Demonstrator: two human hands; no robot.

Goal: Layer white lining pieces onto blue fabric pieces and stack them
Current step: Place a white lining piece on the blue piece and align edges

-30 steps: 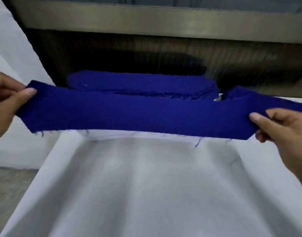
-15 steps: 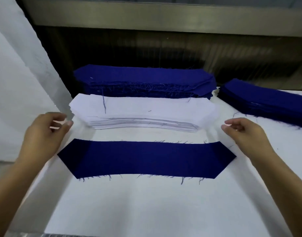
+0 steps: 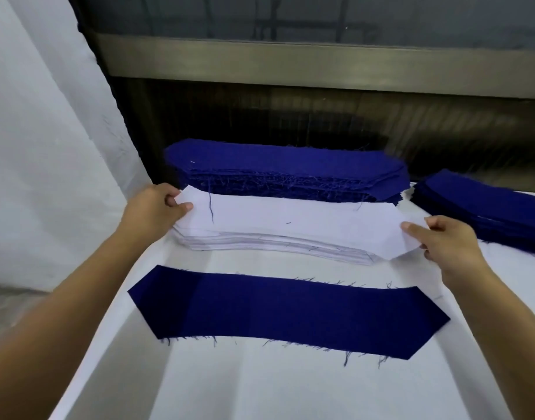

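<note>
Fingers (image 3: 183, 206) of left hand (image 3: 152, 213) and right hand (image 3: 448, 242) pinch top lining (image 3: 290, 218) ends, atop white stack (image 3: 275, 241). Blue pc (image 3: 275, 313) lies flat just in front — unlined. Blue stacks (image 3: 290, 168) behind — many pcs left.

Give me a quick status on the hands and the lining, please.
Left hand and right hand pinch top white lining piece by its ends. Blue piece flat in front, uncovered. Nothing between them.

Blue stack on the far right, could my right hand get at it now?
Probably yes: the right hand sits just beside the right blue stack with nothing between, though its fingers pinch the top white lining piece.
</note>
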